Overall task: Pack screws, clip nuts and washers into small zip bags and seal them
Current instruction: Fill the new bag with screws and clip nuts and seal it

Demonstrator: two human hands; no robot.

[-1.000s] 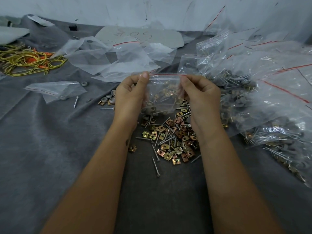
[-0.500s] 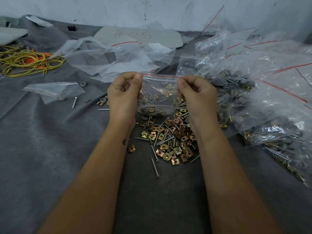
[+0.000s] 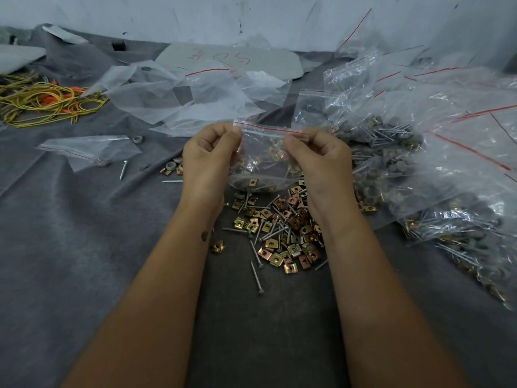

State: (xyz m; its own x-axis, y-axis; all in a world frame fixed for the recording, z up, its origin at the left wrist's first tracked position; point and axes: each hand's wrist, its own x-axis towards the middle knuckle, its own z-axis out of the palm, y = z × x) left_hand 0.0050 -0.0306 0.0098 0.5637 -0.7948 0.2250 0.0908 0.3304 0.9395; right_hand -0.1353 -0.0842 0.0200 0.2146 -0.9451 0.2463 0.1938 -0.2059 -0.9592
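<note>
**Clear plastic, red strip: sealing the bag**

The small clear zip bag [image 3: 263, 161] hangs above the loose pile of brass clip nuts and steel screws [image 3: 282, 233], mouth up, red seal strip running left to right. The left hand [image 3: 208, 161] and right hand [image 3: 321, 161] pinch its top corners (fingers curled). Best run the pinch along the strip — evenly — keeping it taut.

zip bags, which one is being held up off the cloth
The small zip bag with clip nuts inside, pinched at its red strip by the left hand and right hand. The other bags lie on the cloth.
</note>
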